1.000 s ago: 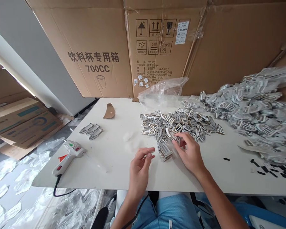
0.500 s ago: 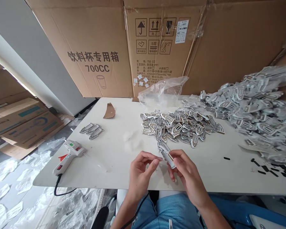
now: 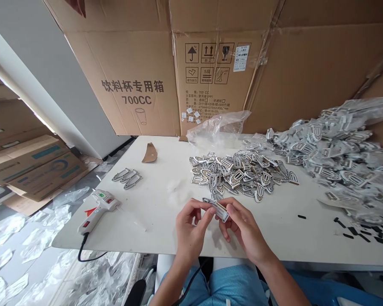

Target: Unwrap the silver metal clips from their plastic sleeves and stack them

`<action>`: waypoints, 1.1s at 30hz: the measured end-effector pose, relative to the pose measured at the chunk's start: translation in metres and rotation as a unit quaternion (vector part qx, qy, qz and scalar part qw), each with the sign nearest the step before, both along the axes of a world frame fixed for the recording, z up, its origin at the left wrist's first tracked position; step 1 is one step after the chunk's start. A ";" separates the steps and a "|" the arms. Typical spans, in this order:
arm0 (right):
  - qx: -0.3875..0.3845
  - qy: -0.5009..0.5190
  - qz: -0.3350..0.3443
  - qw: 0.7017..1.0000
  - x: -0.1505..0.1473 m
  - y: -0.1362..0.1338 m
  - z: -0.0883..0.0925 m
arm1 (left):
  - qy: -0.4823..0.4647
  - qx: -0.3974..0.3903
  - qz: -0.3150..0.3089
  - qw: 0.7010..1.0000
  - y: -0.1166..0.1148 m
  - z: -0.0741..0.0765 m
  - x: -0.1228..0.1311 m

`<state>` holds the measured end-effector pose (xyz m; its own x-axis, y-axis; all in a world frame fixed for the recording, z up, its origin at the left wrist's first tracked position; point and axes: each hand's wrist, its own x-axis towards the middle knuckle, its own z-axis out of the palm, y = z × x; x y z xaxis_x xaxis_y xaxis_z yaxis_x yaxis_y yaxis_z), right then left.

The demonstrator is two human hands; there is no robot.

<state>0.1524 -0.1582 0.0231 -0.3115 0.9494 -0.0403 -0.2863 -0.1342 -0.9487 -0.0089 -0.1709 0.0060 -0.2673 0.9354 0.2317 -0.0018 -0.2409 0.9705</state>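
Note:
Just above the front part of the white table, both of my hands hold a silver-white, arch-shaped piece (image 3: 222, 212) with a gold-brown stripe. My left hand (image 3: 192, 227) pinches its left end between thumb and fingers. Closed on its right end are the thumb and fingers of my right hand (image 3: 245, 229). Right behind the hands lies a loose pile of similar arch-shaped pieces (image 3: 239, 172), some with gold-brown patterns. A few more arch-shaped pieces (image 3: 131, 180) lie in a row on the left.
A white glue gun (image 3: 97, 210) with a red trigger and black cord lies at the table's left edge. Bagged pieces (image 3: 332, 148) are heaped at right, near small black strips (image 3: 364, 231). Cardboard boxes (image 3: 140, 55) stand behind, with a clear plastic bag (image 3: 218, 127) before them.
My left fingers have come in onto the piece, which has turned flatter and shifted slightly left. The whole view has tilted up a little.

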 end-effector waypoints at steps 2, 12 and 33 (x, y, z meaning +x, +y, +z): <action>0.007 0.011 0.002 1.000 0.000 0.005 0.002 | 0.021 0.020 0.006 1.000 0.004 0.007 0.001; 0.044 0.007 0.005 0.999 0.003 0.030 0.004 | 0.078 0.060 -0.040 0.994 0.028 0.030 -0.006; 0.504 -0.410 -0.282 0.706 0.065 0.028 -0.021 | 0.163 0.024 -0.116 0.979 0.035 0.032 -0.018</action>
<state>0.2169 -0.1299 0.0024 -0.1376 0.5888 0.7965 0.6762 0.6434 -0.3588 -0.0269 -0.1358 0.0376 0.0474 0.9480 0.3148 0.2465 -0.3165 0.9160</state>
